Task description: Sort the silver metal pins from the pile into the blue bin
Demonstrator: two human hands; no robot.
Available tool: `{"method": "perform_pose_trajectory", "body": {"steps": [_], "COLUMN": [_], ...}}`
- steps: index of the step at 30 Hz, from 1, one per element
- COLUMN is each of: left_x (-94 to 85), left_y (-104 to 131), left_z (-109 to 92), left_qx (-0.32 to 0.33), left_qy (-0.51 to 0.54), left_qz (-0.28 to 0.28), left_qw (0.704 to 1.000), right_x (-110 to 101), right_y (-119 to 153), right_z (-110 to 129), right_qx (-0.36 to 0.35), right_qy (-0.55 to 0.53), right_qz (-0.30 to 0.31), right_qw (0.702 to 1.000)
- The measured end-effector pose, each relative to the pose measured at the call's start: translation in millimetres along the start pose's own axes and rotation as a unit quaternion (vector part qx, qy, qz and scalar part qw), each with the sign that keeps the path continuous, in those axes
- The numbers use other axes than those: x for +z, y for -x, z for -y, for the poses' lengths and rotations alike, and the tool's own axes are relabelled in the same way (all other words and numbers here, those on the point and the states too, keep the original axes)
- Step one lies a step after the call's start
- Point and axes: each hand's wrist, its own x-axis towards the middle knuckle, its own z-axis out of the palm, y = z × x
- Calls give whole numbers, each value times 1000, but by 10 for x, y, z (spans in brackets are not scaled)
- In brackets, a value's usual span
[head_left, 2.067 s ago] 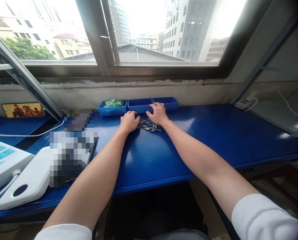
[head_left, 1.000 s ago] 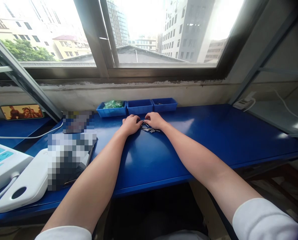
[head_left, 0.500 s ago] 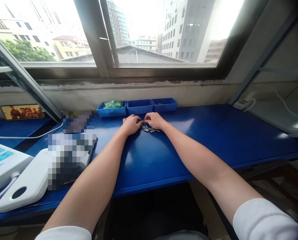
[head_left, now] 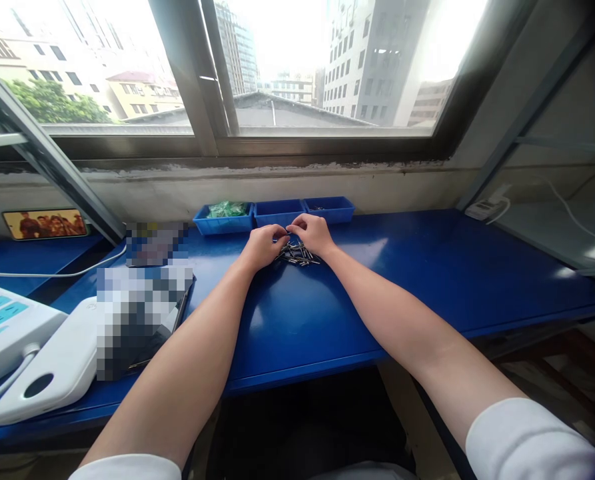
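Observation:
My left hand (head_left: 266, 245) and my right hand (head_left: 311, 233) meet fingertip to fingertip above a pile of small thin metal pins or screws (head_left: 298, 253) on the blue tabletop (head_left: 297, 313). Both hands are closed in a pinch. Whatever lies between the fingertips is too small to make out. Just behind the hands stand three blue bins in a row. The left bin (head_left: 223, 225) holds green plastic packets (head_left: 227, 209), the middle bin (head_left: 278, 215) shows bare blue inside, and in the right bin (head_left: 344, 212) lie a few small metal pieces.
At the left lie a white power strip (head_left: 7, 323), a white power bank-like device (head_left: 52, 367) and blurred-out items (head_left: 142, 320). A phone (head_left: 46, 224) leans at the far left, with a white cable (head_left: 77, 272) before it. A window ledge runs behind the bins.
Both hands have lifted slightly off the pile and drawn their fingertips together. More of the metal pieces now shows beneath them.

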Motion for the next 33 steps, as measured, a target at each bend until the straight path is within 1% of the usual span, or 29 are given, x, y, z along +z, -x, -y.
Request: {"method": "perform_pose_trajectory", "body": {"steps": [5,9,11,13,17,21,24,27,30,33], "left_x": [-12,2,11,15,11,17,35,51,61,71], "left_y": [-9,-16,-18,-19,-22,-31,-42,-47,-41,-34], "left_z": [-13,25,43,53,61,74,86,105,128,147], "left_qx": [-15,-22,-27,-39,-64,-56,-61,-97,-117,-118], "left_qy": [-6,-11,-7,-8,-20,-30,-46,-75,-100,-114], "left_qz": [-28,-43,-45,-45,-46,-43,-54,-52,-28,-1], "left_qw": [999,999,999,998,997,997,996,991,988,986], "right_x": [-14,-10,1,15,31,19,-22,-96,-170,-206], "right_y": [13,20,16,9,-4,-16,-26,-35,-47,-66], "right_z": [42,37,23,10,-14,-29,-32,-58,-129,-224], "right_qx": [10,-20,-20,-3,4,13,18,8,23,57], "right_qy": [-47,-107,-123,-135,-174,-193,-143,-4,141,216], "right_qz": [-13,10,28,37,30,32,-2,-57,-76,-67], "right_qw": [999,994,992,990,984,981,990,998,987,972]}}
